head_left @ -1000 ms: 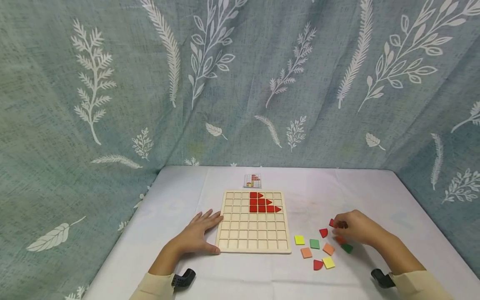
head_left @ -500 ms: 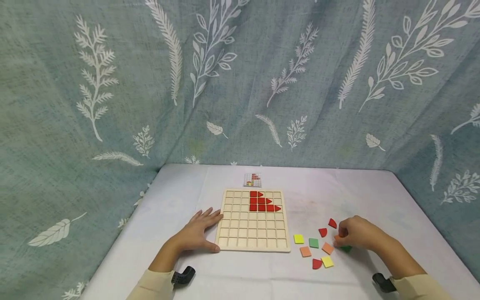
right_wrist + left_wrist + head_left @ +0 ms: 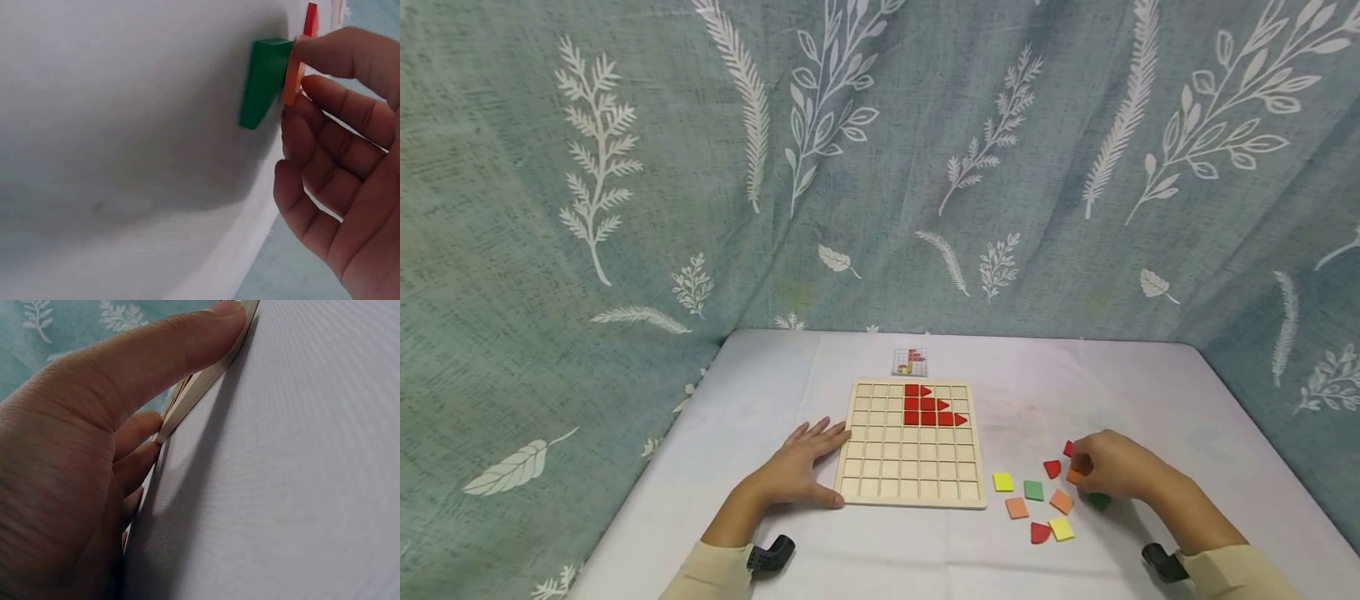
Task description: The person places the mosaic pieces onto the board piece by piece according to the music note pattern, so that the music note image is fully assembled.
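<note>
My left hand (image 3: 796,468) rests spread at the left edge of a wooden grid board (image 3: 880,451), fingers fairly straight. In the left wrist view its thumb (image 3: 181,347) lies along the board's side (image 3: 200,387). Red square and pointed tiles (image 3: 928,404) fill cells in the board's upper rows. Right of the board, my right hand (image 3: 1116,465) pinches an orange tile (image 3: 295,74) between thumb and forefinger, low over the cloth. A dark green tile (image 3: 265,81) sits just beside it, partly under the hand in the head view. A red tile (image 3: 1069,448) peeks out past the fingertips.
Loose tiles lie between board and right hand: yellow (image 3: 1003,482), green (image 3: 1033,490), orange (image 3: 1017,508) and a red quarter-round (image 3: 1040,532) among them. A small pattern card (image 3: 910,362) lies behind the board. Leaf-patterned cloth (image 3: 880,167) hangs behind the white-covered table.
My right hand has shifted from the red tile at the back to the orange tile, which its fingertips now hold. The left hand stays at the board.
</note>
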`<state>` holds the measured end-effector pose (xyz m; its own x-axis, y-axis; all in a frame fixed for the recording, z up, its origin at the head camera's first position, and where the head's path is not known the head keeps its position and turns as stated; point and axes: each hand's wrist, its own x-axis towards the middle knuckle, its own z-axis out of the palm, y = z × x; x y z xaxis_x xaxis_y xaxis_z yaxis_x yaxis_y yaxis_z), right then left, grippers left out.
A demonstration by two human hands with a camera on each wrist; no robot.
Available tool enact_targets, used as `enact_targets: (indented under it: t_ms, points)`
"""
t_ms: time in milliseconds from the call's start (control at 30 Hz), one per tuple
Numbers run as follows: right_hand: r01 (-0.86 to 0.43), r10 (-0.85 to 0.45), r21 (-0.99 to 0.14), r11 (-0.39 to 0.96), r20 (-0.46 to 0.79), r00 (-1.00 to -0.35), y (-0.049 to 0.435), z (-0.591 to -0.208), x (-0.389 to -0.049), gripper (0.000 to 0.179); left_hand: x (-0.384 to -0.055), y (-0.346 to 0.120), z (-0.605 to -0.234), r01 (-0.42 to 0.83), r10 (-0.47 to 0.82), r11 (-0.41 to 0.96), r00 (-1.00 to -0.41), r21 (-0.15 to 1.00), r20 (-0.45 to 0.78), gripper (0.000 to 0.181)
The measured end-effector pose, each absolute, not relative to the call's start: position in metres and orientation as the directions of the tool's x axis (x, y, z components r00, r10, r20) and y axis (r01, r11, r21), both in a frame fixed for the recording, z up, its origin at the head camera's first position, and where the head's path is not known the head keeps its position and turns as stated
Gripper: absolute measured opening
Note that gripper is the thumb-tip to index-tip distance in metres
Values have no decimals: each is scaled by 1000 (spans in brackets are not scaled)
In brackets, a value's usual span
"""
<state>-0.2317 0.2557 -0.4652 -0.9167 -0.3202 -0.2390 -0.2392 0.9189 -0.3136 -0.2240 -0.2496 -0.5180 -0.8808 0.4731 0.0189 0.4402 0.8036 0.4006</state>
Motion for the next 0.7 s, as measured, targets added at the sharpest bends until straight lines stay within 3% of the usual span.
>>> enact_targets:
  t_ms: [433, 700]
  points:
    - [-395, -480, -433, 811, -104, -871, 226, -444, -242, 14, -225, -250, -521, 442, 473, 806, -881, 393, 21, 116]
    - [-540, -581, -361, 760, -6, -814, 181, -439, -261, 13, -225, -250, -521, 443, 475, 805, -880, 394, 21, 117]
